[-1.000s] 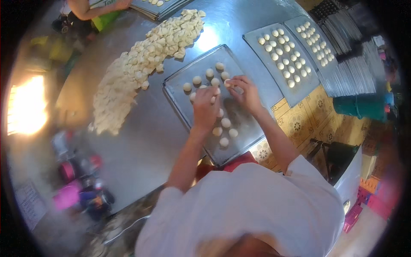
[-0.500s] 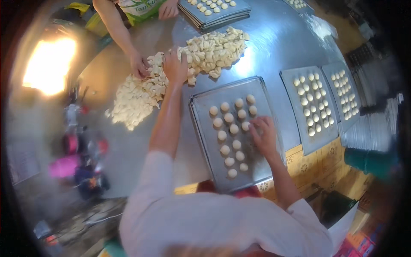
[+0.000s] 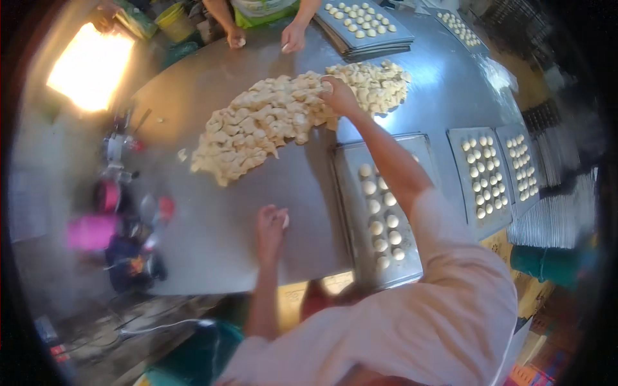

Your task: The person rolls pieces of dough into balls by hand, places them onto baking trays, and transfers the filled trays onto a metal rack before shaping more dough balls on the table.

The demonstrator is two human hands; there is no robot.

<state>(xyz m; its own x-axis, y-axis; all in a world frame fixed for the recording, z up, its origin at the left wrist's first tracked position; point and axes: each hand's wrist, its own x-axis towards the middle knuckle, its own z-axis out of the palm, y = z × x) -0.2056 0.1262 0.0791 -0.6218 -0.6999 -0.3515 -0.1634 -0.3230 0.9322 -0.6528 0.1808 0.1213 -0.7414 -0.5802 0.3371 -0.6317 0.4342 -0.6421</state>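
My left hand [image 3: 272, 225] is over the bare steel table left of my tray, its fingers closed on a small pale dough piece [image 3: 284, 219]. My right hand [image 3: 338, 96] reaches across to the long heap of cut dough pieces [image 3: 251, 122], fingers curled onto a piece at the heap's back part. The metal tray [image 3: 347, 193], with several rows of round dough balls [image 3: 380, 228], lies beneath my right arm, which hides part of it.
Across the steel table [image 3: 193, 244], another person's hands [image 3: 293, 38] hold small dough pieces. Stacked trays [image 3: 364, 45] with balls stand at the back, more trays [image 3: 483, 212] at the right, beside piled sheets [image 3: 544, 219]. Blurred pink containers [image 3: 90, 231] are at the left.
My left hand has moved from the heap back to the near table. My right hand has moved from the tray up to the heap. The co-worker's hands have withdrawn from the heap.
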